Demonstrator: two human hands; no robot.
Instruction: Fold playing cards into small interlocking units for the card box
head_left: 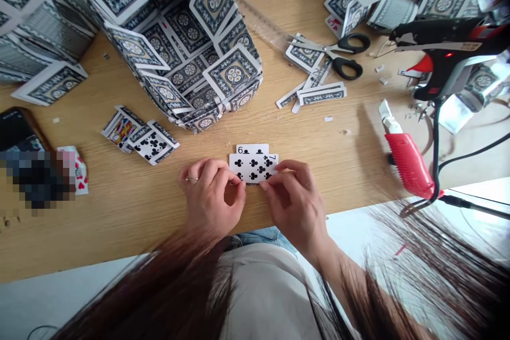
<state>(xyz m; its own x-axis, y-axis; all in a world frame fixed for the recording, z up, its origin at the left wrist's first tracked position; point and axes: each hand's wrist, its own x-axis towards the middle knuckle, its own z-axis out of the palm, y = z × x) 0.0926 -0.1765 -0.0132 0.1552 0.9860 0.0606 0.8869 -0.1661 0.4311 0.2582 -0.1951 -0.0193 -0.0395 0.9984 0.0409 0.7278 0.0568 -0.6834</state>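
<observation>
Near the table's front edge, a seven of clubs card [254,169] lies crosswise over another club card [252,149], whose top edge sticks out behind it. My left hand [212,194], with a ring, pinches the seven's lower left corner between thumb and fingers. At its right end my right hand [297,196] grips the card the same way. Just beyond stands a hollow structure of joined playing cards [187,26], mostly blue-patterned backs. To the left of my hands lie folded cards [153,142], one showing clubs.
Black-handled scissors [346,58] rest by cut card strips [322,94] and a clear ruler [263,24]. A glue gun [446,53] with a lit red light and a red cutter [410,164] are at right. A phone [24,133] lies left.
</observation>
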